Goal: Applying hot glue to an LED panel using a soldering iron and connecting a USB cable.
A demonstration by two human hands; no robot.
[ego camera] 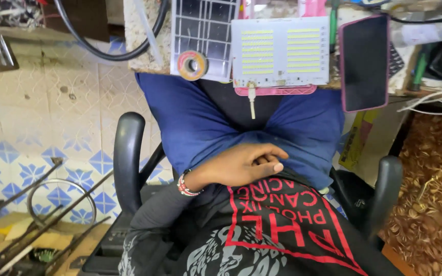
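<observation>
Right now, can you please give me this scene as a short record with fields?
left hand: left hand rests loosely curled on the blue lap cloth, holding nothing
right hand: not in view
bench edge: white LED panel, small solar panel, solder roll, dark phone
seat: black office chair, armrest beside the left arm
wrist: beaded bracelet

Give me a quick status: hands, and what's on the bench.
Left hand resting in lap, holding nothing. Right hand not in view. LED panel untouched on bench edge, solder reel and phone beside it.
</observation>
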